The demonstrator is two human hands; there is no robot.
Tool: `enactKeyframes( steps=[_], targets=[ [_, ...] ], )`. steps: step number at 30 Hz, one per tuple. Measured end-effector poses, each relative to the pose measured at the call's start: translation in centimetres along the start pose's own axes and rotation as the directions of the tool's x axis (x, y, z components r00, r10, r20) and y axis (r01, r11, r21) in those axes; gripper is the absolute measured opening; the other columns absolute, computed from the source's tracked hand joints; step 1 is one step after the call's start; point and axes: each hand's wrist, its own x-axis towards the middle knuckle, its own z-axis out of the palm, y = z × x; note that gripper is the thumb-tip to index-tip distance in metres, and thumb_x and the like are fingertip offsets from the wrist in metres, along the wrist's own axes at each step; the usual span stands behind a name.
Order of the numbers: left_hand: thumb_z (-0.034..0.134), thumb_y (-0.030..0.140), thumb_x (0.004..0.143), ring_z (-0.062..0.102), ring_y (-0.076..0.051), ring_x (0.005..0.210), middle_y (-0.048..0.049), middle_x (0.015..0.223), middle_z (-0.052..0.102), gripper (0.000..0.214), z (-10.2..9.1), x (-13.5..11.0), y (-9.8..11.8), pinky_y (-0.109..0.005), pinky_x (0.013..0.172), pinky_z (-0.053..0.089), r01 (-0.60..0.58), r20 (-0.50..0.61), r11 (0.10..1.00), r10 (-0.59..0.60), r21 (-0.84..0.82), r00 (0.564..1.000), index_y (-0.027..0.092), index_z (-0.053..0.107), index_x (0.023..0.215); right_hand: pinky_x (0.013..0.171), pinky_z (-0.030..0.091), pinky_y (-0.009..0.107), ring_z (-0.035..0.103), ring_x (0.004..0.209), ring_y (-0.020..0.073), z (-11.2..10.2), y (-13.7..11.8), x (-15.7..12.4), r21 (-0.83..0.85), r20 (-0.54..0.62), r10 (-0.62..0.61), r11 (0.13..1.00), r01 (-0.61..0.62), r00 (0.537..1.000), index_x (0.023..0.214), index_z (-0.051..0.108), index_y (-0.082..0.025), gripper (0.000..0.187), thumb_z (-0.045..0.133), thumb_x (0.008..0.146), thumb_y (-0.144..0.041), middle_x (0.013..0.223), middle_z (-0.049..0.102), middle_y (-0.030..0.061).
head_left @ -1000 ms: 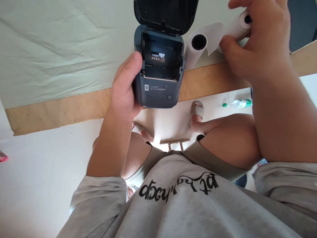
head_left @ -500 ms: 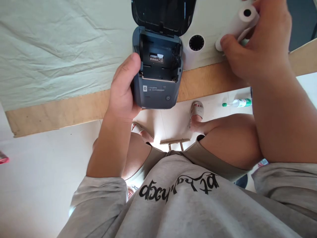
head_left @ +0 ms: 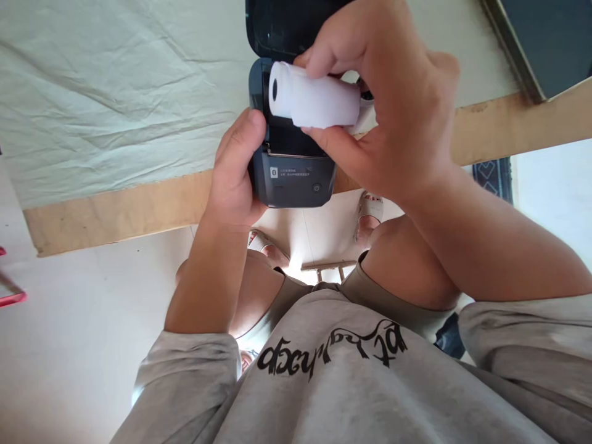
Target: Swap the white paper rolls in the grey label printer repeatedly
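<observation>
My left hand grips a dark blue portable label printer by its left side, thumb on the rim. The printer's black lid stands swung up at the far side, so its paper bay lies exposed. In my right hand is a white paper roll, held between thumb and fingers, its dark core end facing left. The roll lies crosswise over the bay and hides most of it. Whether it touches the bay I cannot tell. Behind my right fingers another white roll shows only in part.
A pale green cloth covers the table, whose wooden edge runs along the front. At the far right lies a dark flat panel with a frame. Below are my legs and a wooden stool bar.
My right hand has brought the white paper roll leftward from the right side of the table to over the printer's open bay, turning it sideways. My left hand keeps its hold on the printer.
</observation>
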Motion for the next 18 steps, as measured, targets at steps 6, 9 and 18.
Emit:
enactKeyframes(
  steps=[6, 9, 18],
  targets=[
    [0.043, 0.063, 0.075, 0.055, -0.032, 0.099, -0.0067, 0.076, 0.061, 0.042, 0.0, -0.1, -0.2, -0.041, 0.073, 0.044, -0.036, 0.034, 0.998, 0.038, -0.049, 0.999, 0.024, 0.058, 0.072, 0.08, 0.044, 0.032, 0.058, 0.093, 0.0152, 1.1, 0.9, 0.1, -0.128, -0.067, -0.136, 0.984, 0.127, 0.988, 0.082, 0.054, -0.021, 0.007, 0.05, 0.076, -0.019, 0.102, 0.062, -0.0055],
    [0.045, 0.059, 0.077, 0.055, -0.031, 0.096, -0.0067, 0.077, 0.06, 0.04, 0.1, -0.2, -0.1, -0.039, 0.072, 0.043, -0.054, 0.047, 0.998, 0.056, -0.043, 0.997, 0.022, 0.058, 0.073, 0.079, 0.043, 0.033, 0.057, 0.092, 0.0152, 1.1, 0.6, -0.3, -0.126, -0.134, -0.179, 0.979, 0.162, 0.975, 0.074, 0.054, -0.02, 0.009, 0.047, 0.079, -0.021, 0.096, 0.062, -0.0054],
    [0.067, 0.038, 0.064, 0.05, -0.015, 0.066, -0.0022, 0.079, 0.053, 0.042, -1.0, 0.1, -0.5, -0.029, 0.063, 0.041, -0.18, 0.209, 0.983, 0.181, -0.025, 0.961, 0.025, 0.055, 0.102, 0.075, 0.04, 0.035, 0.054, 0.083, 0.0145, 1.0, -0.5, -1.8, -0.121, -0.023, -0.274, 0.955, 0.27, 0.961, 0.076, 0.056, -0.024, 0.014, 0.048, 0.081, -0.034, 0.085, 0.062, -0.0053]
  ],
)
